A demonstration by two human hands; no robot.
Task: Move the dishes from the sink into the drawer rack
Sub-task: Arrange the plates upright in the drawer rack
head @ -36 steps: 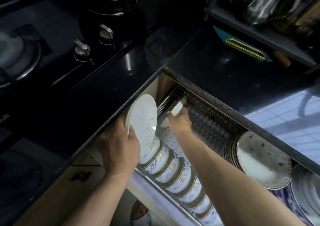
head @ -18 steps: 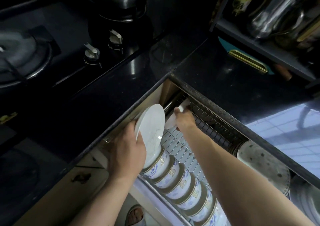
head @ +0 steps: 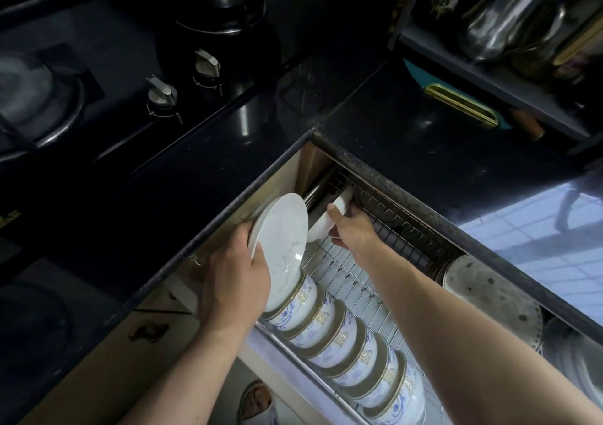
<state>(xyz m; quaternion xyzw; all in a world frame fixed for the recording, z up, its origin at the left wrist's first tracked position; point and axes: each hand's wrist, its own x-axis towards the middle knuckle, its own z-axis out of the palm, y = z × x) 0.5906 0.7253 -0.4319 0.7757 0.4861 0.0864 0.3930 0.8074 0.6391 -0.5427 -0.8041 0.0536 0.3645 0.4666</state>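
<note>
The pulled-out drawer's wire rack [head: 346, 271] lies below the black counter. My left hand [head: 235, 281] grips a white plate [head: 280, 245] with a faint floral line, tilted on edge over the rack's left end. My right hand [head: 352, 229] reaches deep into the rack's back left corner and holds a second white plate [head: 326, 222], partly hidden behind the first. A row of several blue-and-gold patterned bowls [head: 342, 340] stands on edge along the rack's front rail.
Round plates [head: 489, 300] stand at the drawer's right end under the counter edge [head: 424, 209]. A gas hob with two knobs [head: 182, 79] and a pot sits at the upper left. A dark shelf [head: 489, 75] with metal vessels is at the upper right.
My right hand has pushed its plate farther back into the rack's corner. My left hand's plate has stayed tilted above the bowls. The camera has shifted slightly.
</note>
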